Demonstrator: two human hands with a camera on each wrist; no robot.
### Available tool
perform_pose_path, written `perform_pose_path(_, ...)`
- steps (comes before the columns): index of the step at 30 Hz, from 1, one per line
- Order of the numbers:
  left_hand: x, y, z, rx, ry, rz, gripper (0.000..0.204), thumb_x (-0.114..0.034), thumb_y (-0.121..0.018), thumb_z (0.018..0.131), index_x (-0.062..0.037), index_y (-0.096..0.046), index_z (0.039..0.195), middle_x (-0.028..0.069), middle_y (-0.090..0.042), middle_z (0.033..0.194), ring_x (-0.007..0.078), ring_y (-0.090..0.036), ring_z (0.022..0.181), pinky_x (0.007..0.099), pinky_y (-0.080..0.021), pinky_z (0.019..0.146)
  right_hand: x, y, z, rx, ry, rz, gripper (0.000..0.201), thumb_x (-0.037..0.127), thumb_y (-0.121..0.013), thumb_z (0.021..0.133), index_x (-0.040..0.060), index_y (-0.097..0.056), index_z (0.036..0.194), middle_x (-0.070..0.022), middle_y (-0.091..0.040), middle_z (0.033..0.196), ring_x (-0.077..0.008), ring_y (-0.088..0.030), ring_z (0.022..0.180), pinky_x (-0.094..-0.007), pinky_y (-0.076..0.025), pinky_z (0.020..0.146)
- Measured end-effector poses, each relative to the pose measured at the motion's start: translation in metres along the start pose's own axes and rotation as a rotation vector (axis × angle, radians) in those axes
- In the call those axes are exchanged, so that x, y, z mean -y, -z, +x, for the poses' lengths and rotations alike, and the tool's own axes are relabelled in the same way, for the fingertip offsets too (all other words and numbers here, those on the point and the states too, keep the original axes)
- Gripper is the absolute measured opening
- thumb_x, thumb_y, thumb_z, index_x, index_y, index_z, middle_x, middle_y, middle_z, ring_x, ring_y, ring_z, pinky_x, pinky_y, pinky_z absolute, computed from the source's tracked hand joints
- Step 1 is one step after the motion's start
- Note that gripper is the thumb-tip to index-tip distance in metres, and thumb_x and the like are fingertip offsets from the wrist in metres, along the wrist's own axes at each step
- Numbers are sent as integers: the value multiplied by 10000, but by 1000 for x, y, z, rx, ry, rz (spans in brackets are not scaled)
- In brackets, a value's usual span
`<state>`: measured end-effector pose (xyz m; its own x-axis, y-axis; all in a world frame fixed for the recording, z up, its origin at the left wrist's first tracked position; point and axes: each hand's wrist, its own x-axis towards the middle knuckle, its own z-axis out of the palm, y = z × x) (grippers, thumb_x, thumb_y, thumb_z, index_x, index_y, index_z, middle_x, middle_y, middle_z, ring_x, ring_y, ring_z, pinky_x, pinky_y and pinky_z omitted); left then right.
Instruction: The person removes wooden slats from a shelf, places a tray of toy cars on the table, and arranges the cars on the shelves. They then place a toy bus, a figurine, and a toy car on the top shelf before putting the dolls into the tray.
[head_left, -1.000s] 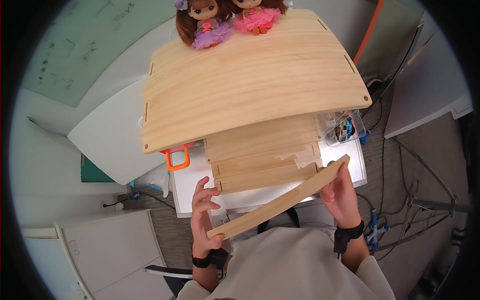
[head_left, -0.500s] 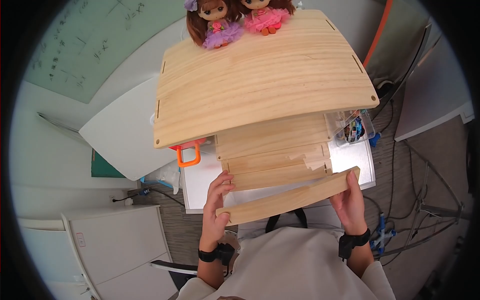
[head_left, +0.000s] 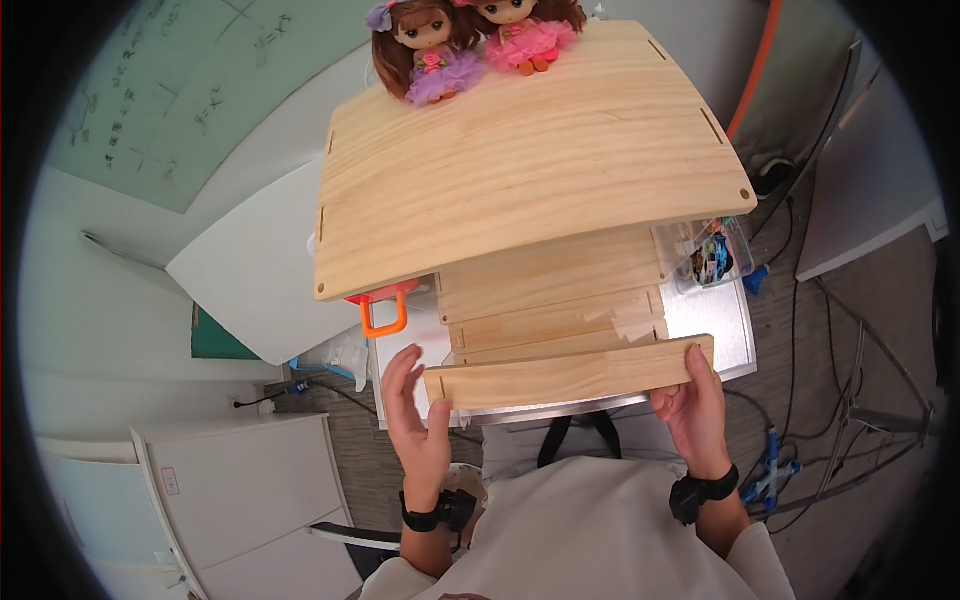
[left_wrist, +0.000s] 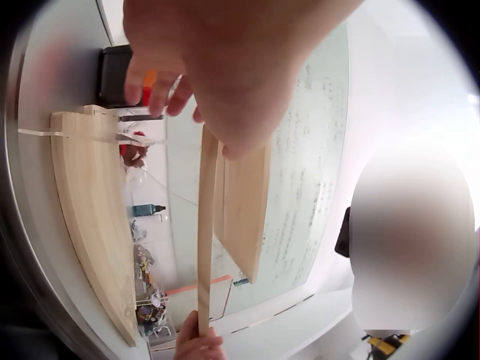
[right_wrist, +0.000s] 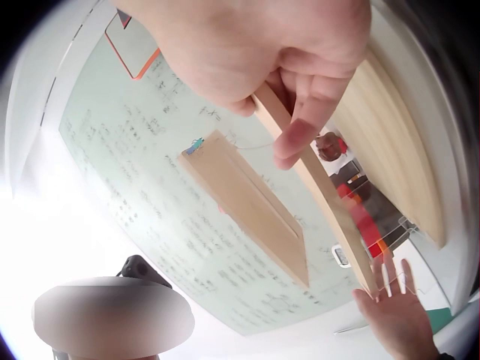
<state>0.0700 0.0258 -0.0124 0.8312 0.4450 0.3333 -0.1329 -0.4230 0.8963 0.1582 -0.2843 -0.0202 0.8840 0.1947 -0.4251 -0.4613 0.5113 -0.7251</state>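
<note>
A long, narrow wooden plank (head_left: 570, 380) is held nearly level in front of the person, its broad face toward the head camera. The right hand (head_left: 697, 415) pinches its right end, thumb on the near face and fingers curled behind. At the other end, the left hand (head_left: 415, 425) has its fingers spread and fairly straight, with the thumb against the plank; the right wrist view also shows this left hand (right_wrist: 401, 319) open beside the plank's end. Beyond the plank, stepped wooden boards (head_left: 550, 280) extend from under a large wooden top board (head_left: 530, 150).
Two dolls, one in a purple dress (head_left: 445, 75) and one in pink (head_left: 525, 40), sit at the top board's back. An orange handle (head_left: 385, 315) sticks out at left. A clear box (head_left: 740, 262) of small items stands right, on the white table (head_left: 715, 340).
The plank has gone from slanting, right end high, to nearly level, and its broad face has turned toward the head camera. The left fingers have straightened away from its end.
</note>
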Motion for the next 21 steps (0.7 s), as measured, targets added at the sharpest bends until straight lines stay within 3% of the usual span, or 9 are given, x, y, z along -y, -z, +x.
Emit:
perform_pose_path(1, -4, 2, -2, 4, 2, -1, 545, -196, -682, 946, -15, -522, 1435, 191, -531, 1472, 343, -483, 1406, 482, -379, 1167, 0, 0, -2, -4, -1, 1, 481, 420, -469, 1115, -29, -637, 1086, -114, -714, 791, -141, -688, 620, -226, -506, 483)
perform_pose_path(4, -34, 2, 0, 47, -479, 488, 621, -219, -813, 831, -47, -539, 1361, 176, -556, 1391, 381, -544, 1285, 495, -426, 1101, 3, 1, -5, 27, -5, -73, 492, 432, -463, 1116, -26, -640, 1091, -114, -716, 805, -151, -698, 649, -240, -521, 506)
perform_pose_path(5, -42, -6, 2, 47, -476, 478, 621, -219, -813, 831, -47, -539, 1361, 176, -556, 1391, 381, -544, 1285, 495, -426, 1101, 2, 2, -5, 49, -5, -76, 498, 437, -461, 1115, -27, -641, 1101, -118, -718, 813, -158, -701, 656, -245, -525, 513)
perform_pose_path(7, -57, -28, 8, 322, -671, 500, 576, -208, -829, 841, -72, -567, 1336, 172, -563, 1387, 388, -569, 1253, 505, -446, 1082, 2, 3, -5, 68, -4, -85, 505, 442, -458, 1115, -28, -642, 1110, -121, -720, 821, -165, -704, 663, -250, -528, 520)
perform_pose_path(11, -77, -75, 22, 498, -760, 562, 590, -166, -839, 816, -95, -593, 1347, 152, -590, 1355, 367, -594, 1219, 526, -464, 1059, 3, 3, -7, 96, -18, -75, 522, 444, -457, 1116, -46, -636, 1138, -135, -725, 849, -180, -709, 683, -259, -535, 531)
perform_pose_path(13, -83, -90, 30, 636, -728, 693, 603, -109, -792, 806, -89, -600, 1377, 139, -613, 1332, 324, -606, 1205, 496, -478, 1052, 3, 2, -10, 117, -35, -57, 522, 442, -456, 1118, -47, -635, 1141, -138, -726, 867, -184, -715, 705, -270, -543, 545)
perform_pose_path(17, -77, -107, 32, 692, -729, 754, 680, -69, -749, 767, -77, -577, 1424, 117, -650, 1220, 283, -633, 1108, 432, -511, 979, 2, 2, -18, 126, -46, -8, 474, 395, -477, 1119, -52, -630, 1162, -138, -726, 879, -183, -716, 706, -275, -547, 548)
perform_pose_path(20, -76, -108, 33, 770, -659, 821, 677, -22, -697, 757, -59, -574, 1422, 88, -651, 1081, 265, -639, 967, 394, -520, 884, 0, 9, -20, 144, -60, -30, 367, 309, -584, 1088, -43, -637, 1172, -127, -728, 891, -179, -709, 709, -264, -550, 561)
perform_pose_path(21, -75, -108, 34, 745, -660, 788, 694, -10, -692, 741, -61, -575, 1423, 78, -637, 1030, 266, -632, 922, 397, -516, 851, -1, 16, -20, 210, 9, -198, 293, 241, -653, 1040, -29, -657, 1154, -115, -732, 893, -172, -702, 706, -266, -546, 566)
